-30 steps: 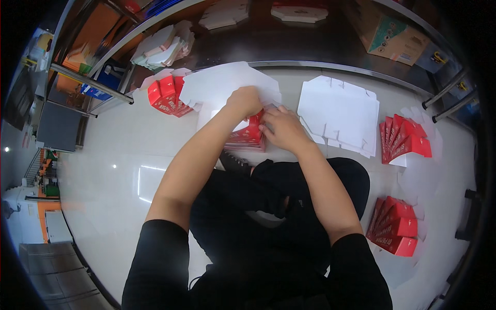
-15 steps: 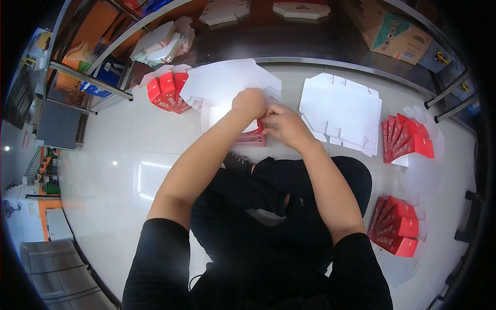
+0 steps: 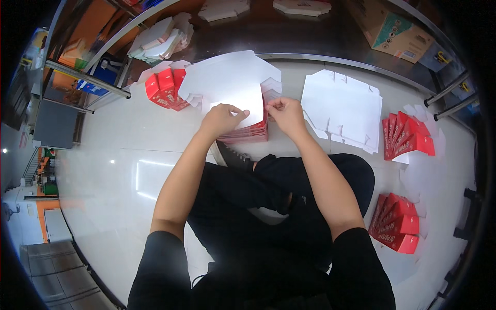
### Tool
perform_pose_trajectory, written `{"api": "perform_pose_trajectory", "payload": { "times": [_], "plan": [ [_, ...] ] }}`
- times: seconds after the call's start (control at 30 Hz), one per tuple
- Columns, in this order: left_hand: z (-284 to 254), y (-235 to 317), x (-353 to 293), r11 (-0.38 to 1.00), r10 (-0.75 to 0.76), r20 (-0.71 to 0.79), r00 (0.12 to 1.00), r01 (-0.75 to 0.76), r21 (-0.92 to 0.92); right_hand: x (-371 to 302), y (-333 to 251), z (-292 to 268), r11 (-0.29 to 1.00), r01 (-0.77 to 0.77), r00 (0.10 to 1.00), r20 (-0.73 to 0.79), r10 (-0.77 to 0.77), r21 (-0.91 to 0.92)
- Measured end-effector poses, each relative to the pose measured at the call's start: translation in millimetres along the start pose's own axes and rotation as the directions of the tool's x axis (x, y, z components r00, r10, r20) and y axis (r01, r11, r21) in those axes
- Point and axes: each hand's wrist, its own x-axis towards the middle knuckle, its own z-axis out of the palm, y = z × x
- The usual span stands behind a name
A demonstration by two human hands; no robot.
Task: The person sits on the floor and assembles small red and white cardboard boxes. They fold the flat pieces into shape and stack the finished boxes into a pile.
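Observation:
In front of my crossed legs stands a stack of partly folded paper food boxes [image 3: 243,135], red outside and white inside. The top box's large white lid panel [image 3: 227,77] spreads away from me. My left hand [image 3: 222,120] lies on the white inside of the top box near its left front corner, thumb stretched out and apart from the fingers. At the right edge, my right hand [image 3: 287,114] pinches the top box's side flap between thumb and forefinger. The pinched part is mostly hidden.
Flat white box blanks [image 3: 341,111] lie to the right. Nested red boxes [image 3: 408,135] and another red group [image 3: 397,223] sit farther right; red boxes [image 3: 166,89] stand at the left. Beyond is a metal shelf [image 3: 320,58] with a cardboard carton [image 3: 395,36].
My left hand has moved left and nearer to me, off the right edge, and its fist has opened. My right hand has shifted slightly up and stays at the box's right edge.

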Motion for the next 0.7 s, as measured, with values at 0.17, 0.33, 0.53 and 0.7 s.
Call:
{"api": "perform_pose_trajectory", "payload": {
  "times": [0.17, 0.33, 0.53, 0.7],
  "plan": [
    [-2.8, 3.6, -2.2, 0.999, -0.004, 0.022, 1.0, 0.003, 0.036, 15.6, 14.8, 5.7, 0.996, -0.09, 0.993, 0.072, 0.088, 0.024],
    [-10.1, 4.3, -4.5, 0.996, 0.017, 0.025, 1.0, -0.019, 0.084, 12.4, -5.9, 0.5, 0.976, -0.214, 0.976, 0.059, 0.211, 0.036],
    [-14.5, 17.6, -4.4, 0.97, -0.052, -0.032, 0.998, 0.043, -0.24, 1.1, -42.1, -16.7, 0.933, -0.315, 0.949, 0.062, 0.309, 0.174],
    [0.0, 68.6, 41.2, 0.973, -0.195, 0.033, 0.98, 0.198, -0.121, 8.0, -22.4, -10.6, 0.961, -0.275, 0.948, 0.17, 0.267, 0.021]
  ]
}}
